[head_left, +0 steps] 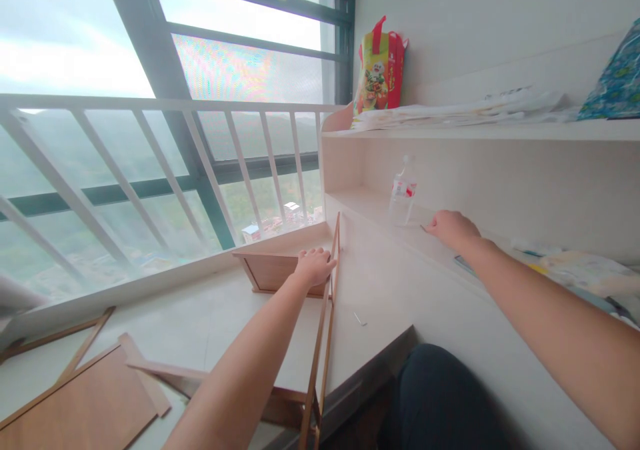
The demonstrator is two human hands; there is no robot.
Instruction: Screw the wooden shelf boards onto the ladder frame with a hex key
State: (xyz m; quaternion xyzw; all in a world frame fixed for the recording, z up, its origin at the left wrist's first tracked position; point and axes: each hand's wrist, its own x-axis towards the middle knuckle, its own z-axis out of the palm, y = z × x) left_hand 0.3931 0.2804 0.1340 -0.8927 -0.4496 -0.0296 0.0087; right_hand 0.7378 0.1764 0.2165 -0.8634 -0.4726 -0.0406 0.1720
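My left hand [315, 267] grips the top edge of a partly assembled brown wooden frame [324, 323] that stands upright on the white platform [220, 310]. A brown panel [273, 271] is joined to the frame just under the hand. My right hand [450, 228] reaches onto the lower white shelf [367, 207], fingers closed around a small dark item that is too small to identify. A clear plastic water bottle [403, 195] stands just left of that hand. A small metal hex key [360, 319] lies on the platform near the frame.
Loose brown boards [85, 397] lie at the lower left. A white railing [165, 163] and a large window close off the far side. The upper shelf holds a colourful bag [379, 67] and stacked papers [465, 111]. Bedding and a phone [467, 265] lie at right.
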